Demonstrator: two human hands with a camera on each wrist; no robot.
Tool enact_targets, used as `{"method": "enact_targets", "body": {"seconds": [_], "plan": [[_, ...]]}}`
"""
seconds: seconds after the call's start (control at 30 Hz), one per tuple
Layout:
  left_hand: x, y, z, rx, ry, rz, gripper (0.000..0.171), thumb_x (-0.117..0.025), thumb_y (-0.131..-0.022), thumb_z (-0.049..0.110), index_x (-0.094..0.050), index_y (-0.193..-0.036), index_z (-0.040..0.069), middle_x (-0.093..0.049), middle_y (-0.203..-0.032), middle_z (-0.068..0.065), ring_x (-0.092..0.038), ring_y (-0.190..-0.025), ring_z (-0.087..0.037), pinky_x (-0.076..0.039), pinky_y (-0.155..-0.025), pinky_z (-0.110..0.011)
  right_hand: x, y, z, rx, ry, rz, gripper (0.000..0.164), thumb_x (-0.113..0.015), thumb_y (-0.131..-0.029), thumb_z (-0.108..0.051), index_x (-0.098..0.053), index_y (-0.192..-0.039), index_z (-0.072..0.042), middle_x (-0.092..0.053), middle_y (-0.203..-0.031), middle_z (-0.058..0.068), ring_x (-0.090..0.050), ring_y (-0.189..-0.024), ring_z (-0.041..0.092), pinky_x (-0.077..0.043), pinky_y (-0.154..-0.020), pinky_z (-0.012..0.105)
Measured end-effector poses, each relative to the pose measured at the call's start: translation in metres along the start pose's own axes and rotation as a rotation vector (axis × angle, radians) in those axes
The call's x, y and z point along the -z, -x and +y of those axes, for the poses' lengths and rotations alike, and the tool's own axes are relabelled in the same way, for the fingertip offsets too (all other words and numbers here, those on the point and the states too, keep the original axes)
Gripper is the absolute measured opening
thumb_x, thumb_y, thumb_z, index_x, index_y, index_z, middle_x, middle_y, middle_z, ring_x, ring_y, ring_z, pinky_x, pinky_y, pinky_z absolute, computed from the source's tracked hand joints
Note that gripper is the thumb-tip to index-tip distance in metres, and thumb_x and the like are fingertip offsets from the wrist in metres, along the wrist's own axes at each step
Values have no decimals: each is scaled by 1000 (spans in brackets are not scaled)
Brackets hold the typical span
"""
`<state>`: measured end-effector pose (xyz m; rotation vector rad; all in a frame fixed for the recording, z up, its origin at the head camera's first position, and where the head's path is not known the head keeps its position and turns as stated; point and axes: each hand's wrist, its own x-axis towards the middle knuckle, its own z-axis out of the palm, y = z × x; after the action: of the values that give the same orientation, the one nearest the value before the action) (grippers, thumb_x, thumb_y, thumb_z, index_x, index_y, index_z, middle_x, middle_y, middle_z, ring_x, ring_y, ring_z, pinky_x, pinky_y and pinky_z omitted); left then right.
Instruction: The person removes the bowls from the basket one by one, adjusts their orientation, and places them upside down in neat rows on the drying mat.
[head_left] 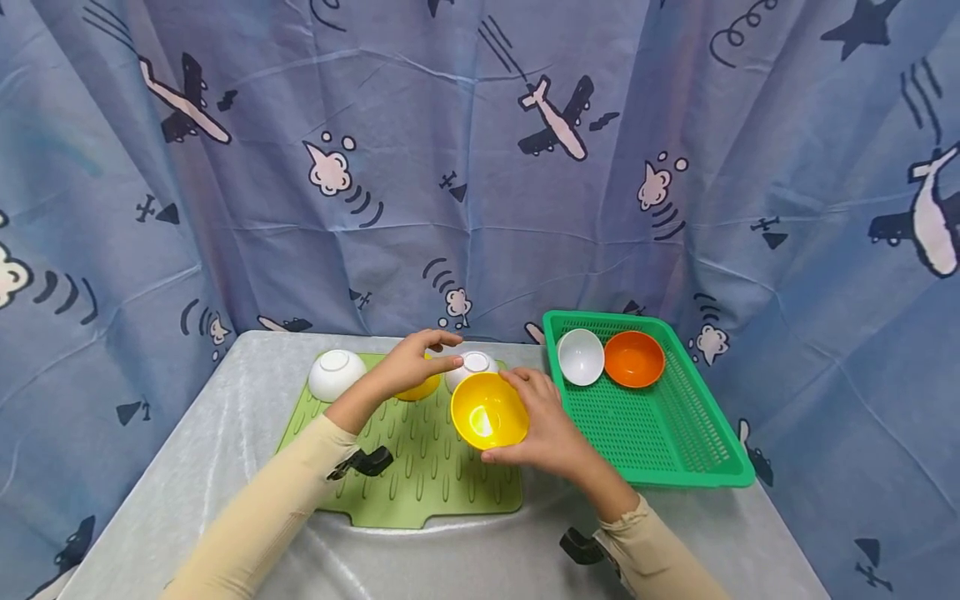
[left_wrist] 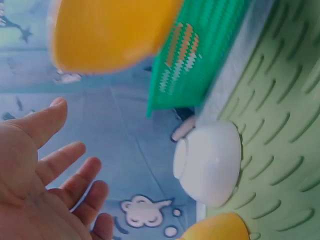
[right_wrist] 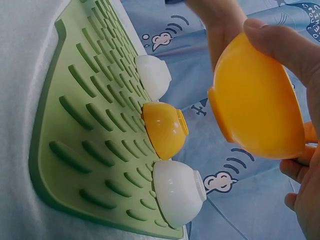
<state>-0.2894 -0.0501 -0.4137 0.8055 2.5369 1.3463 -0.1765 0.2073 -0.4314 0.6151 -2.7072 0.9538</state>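
My right hand (head_left: 543, 425) grips a yellow bowl (head_left: 489, 410) by its rim, thumb and fingers on opposite sides, above the right part of a green drying mat (head_left: 420, 450). In the head view its inside faces the camera. My left hand (head_left: 408, 362) is apart from that bowl, fingers spread and holding nothing, over the mat's back edge. Upside down along that edge stand a white bowl (head_left: 337, 375), a second yellow bowl (right_wrist: 164, 130) and another white bowl (right_wrist: 177, 194). In the head view, the left hand partly hides the second yellow bowl.
A green plastic basket (head_left: 705, 392) stands right of the mat. Inside it, at the back, a small white bowl (head_left: 581, 357) and an orange bowl (head_left: 634, 359) sit upright. A pale cloth covers the table (head_left: 225, 433), and a blue patterned curtain (head_left: 465, 167) hangs behind.
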Motion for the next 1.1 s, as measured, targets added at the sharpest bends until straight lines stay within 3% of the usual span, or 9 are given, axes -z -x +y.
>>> {"method": "enact_targets", "body": {"seconds": [0.17, 0.3, 0.47, 0.6, 0.73, 0.93, 1.1], "plan": [[3, 34, 4, -9, 78, -32, 46, -69, -98, 37, -63, -138, 15, -63, -138, -7, -54, -126, -32, -48, -102, -50, -1, -1, -1, 21, 13, 19, 115, -96, -57, -56, -46, -153, -18, -44, -146, 10, -38, -133, 34, -42, -102, 61], [-2, 57, 4, -7, 137, -101, 47, -68, -100, 36, -61, -140, 13, -64, -137, -7, -57, -124, -28, -50, -101, -48, -3, -1, -2, 45, 11, 47, 116, -98, -56, -53, -46, -152, -16, -45, -146, 11, -37, -134, 35, -40, -102, 64], [-14, 76, 2, 72, 243, -171, 55, -65, -101, 39, -55, -144, 7, -65, -135, -8, -58, -126, -28, -47, -107, -49, -5, -2, -4, 66, 8, 66, 116, -99, -54, -51, -47, -152, -16, -44, -146, 11, -36, -135, 36, -37, -103, 64], [-23, 83, -3, 126, 291, -186, 58, -62, -102, 43, -55, -143, 3, -65, -133, -10, -58, -127, -28, -45, -110, -51, -7, -3, -7, 93, 5, 78, 118, -100, -52, -50, -47, -152, -17, -44, -146, 10, -35, -135, 36, -36, -105, 62], [-31, 86, -8, 134, 329, -207, 55, -57, -103, 48, -62, -131, 2, -69, -121, -12, -60, -116, -26, -49, -100, -49, -9, -3, -11, 126, -14, 87, 118, -101, -51, -48, -47, -152, -17, -44, -146, 11, -35, -136, 35, -37, -105, 61], [-37, 89, -11, 149, 499, -209, 45, -59, -102, 46, -66, -113, 3, -68, -104, -8, -55, -97, -18, -45, -80, -33, -15, -3, -12, 164, 6, 105, 119, -100, -51, -50, -47, -151, -15, -44, -146, 11, -36, -134, 33, -39, -104, 60], [-38, 90, -10, 159, 636, -190, 36, -62, -103, 35, -64, -116, 2, -66, -102, 0, -54, -97, -17, -43, -76, -28, -20, -2, -12, 197, 49, 133, 123, -99, -51, -54, -44, -153, -11, -43, -147, 12, -36, -134, 33, -39, -105, 59]]}}
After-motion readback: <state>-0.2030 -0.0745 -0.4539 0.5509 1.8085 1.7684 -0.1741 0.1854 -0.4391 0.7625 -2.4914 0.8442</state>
